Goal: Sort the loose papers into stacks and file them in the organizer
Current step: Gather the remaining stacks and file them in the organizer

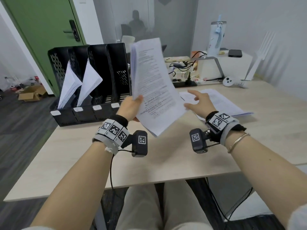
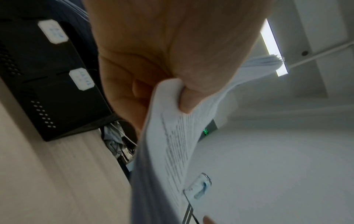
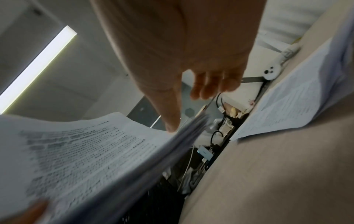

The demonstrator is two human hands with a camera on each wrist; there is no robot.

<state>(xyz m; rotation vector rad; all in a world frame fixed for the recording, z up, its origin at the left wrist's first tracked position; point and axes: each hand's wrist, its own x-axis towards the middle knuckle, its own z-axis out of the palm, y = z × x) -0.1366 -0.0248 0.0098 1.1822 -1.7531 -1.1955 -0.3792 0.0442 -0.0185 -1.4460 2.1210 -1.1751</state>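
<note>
My left hand (image 1: 131,107) grips a thick stack of printed papers (image 1: 154,83) at its lower left edge and holds it tilted upright above the table. In the left wrist view the thumb (image 2: 186,104) pinches the stack (image 2: 172,151). My right hand (image 1: 198,101) hovers just right of the stack, fingers spread and relaxed, holding nothing; the right wrist view shows the stack (image 3: 91,151) below its fingers (image 3: 206,89). The black four-slot organizer (image 1: 86,113) stands at the table's far left; its two left slots hold papers (image 1: 79,82), the two right slots look empty.
More printed sheets (image 1: 221,102) lie flat on the table (image 1: 149,163) under and right of my right hand. Behind are cables and clutter (image 1: 182,67), a white box (image 1: 232,63), a bottle (image 1: 216,39) and a phone (image 1: 235,53). A green door (image 1: 41,30) is at left.
</note>
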